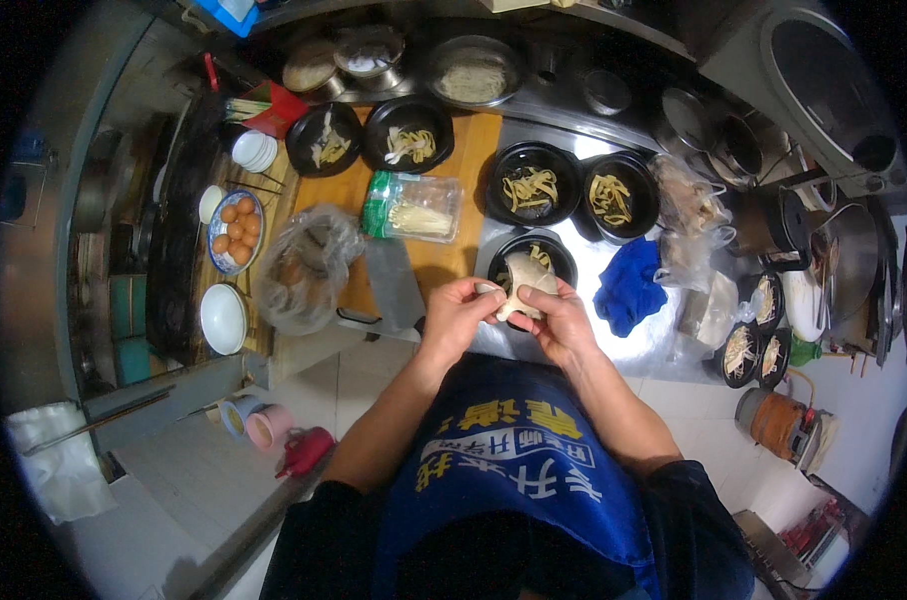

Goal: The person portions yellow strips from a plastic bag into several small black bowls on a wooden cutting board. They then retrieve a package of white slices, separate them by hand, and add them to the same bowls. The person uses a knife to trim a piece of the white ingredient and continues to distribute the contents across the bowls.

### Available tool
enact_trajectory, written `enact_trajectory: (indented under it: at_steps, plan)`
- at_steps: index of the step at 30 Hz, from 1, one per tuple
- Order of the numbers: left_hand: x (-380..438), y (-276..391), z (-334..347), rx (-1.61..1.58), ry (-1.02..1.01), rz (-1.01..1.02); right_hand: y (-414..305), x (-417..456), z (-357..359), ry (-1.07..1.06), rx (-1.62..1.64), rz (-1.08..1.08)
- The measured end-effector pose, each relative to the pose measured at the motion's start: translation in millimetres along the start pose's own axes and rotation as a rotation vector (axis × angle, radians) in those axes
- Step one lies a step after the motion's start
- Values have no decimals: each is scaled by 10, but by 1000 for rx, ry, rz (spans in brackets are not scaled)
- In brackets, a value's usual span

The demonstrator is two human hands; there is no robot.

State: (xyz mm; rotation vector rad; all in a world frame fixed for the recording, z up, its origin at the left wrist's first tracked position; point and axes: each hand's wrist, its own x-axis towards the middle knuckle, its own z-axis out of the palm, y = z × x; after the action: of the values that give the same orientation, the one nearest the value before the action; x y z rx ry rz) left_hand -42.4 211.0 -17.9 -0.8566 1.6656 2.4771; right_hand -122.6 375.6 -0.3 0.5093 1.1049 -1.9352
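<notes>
A pale oyster mushroom is held in both hands above a black bowl at the counter's front. My left hand pinches its left edge between thumb and fingers. My right hand grips the cap from the right, thumb on top. Yellowish strips show in the bowl below, which the mushroom and my hands partly hide. Behind it are two black bowls, one left and one right, each with similar strips. Two more bowls stand at the back left, one with strips, the other with strips and pale pieces.
A pack of enoki mushrooms lies on a wooden board. Left are a clear plastic bag, a bowl of brown eggs and white bowls. Right are a blue cloth, filled bags and several small filled bowls.
</notes>
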Motion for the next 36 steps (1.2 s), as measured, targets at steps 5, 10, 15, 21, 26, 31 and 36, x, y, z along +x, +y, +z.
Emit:
enact_trajectory:
  at_steps: [5, 10, 15, 21, 26, 31, 36]
  plan:
    - [-5, 71, -74, -34, 86, 37, 8, 129, 154, 5, -15, -46]
    - [91, 148, -226, -193, 144, 164, 3, 346, 146, 65, 80, -73]
    - [412, 491, -633, -85, 249, 152, -193, 375, 92, 185, 47, -107]
    - [1040, 975, -981, 69, 270, 212, -208, 308, 29, 216, 7, -140]
    - [1569, 1244, -1074, 162, 273, 225, -75, 237, -1, 294, 3, -111]
    - [2089, 1419, -1173, 223, 246, 217, 23, 224, -14, 298, 28, -123]
    - [2287, 1333, -1330, 568, 375, 202, 44, 275, -6, 282, 22, -105]
